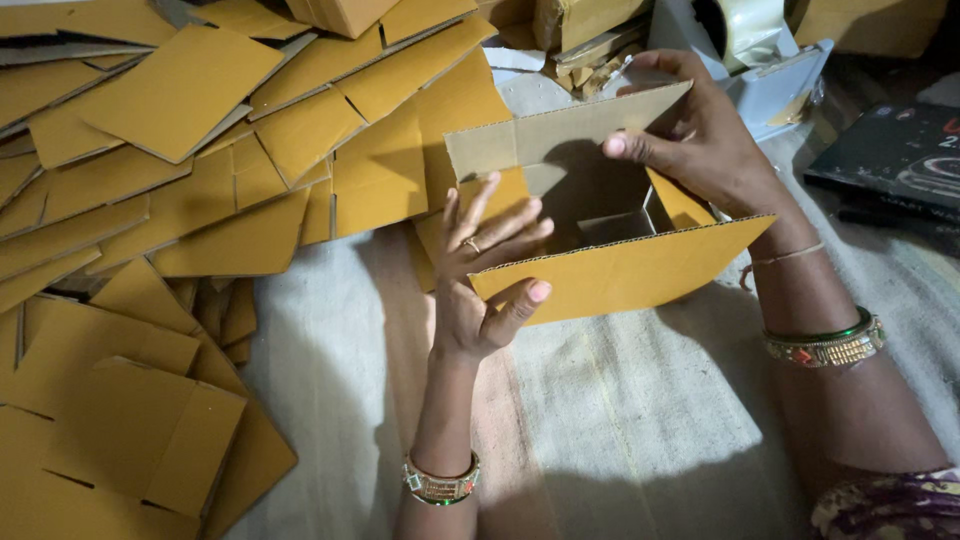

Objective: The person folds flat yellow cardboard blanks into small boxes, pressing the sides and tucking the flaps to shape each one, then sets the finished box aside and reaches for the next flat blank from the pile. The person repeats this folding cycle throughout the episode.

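We hold a yellow cardboard box up over the white cloth. Our left hand has a pinching grip on its near flap. Our right hand grips the far flap. Flat cardboard sheets lie piled nearby.

box: mustard-yellow outside, grey-brown inside | flat sheets: mustard-yellow | cloth: off-white | bangles: green, gold

flat cartons block left, cloth free
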Motion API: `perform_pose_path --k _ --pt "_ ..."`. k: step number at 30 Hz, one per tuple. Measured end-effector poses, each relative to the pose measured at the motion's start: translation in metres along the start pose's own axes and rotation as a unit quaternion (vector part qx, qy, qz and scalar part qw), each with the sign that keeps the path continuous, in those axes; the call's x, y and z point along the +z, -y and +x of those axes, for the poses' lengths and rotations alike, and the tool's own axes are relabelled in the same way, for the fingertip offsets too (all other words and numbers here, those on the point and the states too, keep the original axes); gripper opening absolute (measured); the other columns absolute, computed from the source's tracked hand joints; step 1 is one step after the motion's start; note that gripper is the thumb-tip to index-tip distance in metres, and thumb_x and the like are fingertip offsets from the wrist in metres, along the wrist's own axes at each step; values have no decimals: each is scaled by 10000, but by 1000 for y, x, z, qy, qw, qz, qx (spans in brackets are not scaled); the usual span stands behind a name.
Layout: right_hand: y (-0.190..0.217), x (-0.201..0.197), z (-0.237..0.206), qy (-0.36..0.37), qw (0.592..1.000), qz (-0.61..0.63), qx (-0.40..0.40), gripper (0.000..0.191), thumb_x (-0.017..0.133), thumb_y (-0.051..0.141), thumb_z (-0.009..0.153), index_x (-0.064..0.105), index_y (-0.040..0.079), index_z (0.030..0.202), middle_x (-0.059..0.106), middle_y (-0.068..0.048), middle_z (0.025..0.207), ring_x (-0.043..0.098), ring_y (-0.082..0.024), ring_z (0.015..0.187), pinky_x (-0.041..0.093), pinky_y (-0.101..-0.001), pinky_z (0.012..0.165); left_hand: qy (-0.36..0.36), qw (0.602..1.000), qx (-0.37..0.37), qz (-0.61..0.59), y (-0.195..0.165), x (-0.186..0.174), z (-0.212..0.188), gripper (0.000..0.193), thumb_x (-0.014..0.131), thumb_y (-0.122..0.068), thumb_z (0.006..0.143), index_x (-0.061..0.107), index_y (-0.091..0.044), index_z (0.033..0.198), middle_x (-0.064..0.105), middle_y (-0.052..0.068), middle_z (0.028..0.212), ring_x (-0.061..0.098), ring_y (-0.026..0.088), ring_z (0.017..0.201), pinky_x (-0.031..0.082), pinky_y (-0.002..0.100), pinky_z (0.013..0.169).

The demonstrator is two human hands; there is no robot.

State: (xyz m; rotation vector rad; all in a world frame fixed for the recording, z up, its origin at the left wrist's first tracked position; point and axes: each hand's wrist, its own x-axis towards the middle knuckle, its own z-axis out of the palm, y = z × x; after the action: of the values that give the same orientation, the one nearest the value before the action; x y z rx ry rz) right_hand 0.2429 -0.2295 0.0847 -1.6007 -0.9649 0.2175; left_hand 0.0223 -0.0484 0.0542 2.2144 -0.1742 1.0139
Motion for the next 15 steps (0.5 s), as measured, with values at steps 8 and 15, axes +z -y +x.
perform_pose_path --k 8,15 --pt "-5 -4 0 49 996 -51 -60 1153 926 266 711 232 81 1613 467 -194 1553 453 -313 1458 423 -439 1192 -29 993 -29 -113 1 -4 -4 429 657 -546 930 782 -135 910 804 18 955 773 175 1089 236 574 1370" --pt "17 -11 -5 110 993 -52 14 1100 874 167 746 229 126 1636 490 -181 1565 458 -298 1472 385 -442 1218 -56 981 -75 -168 -3 -15 -9 334 769 -376 887 789 -82 1044 673 -19 748 632 62 760 424 440 1256"
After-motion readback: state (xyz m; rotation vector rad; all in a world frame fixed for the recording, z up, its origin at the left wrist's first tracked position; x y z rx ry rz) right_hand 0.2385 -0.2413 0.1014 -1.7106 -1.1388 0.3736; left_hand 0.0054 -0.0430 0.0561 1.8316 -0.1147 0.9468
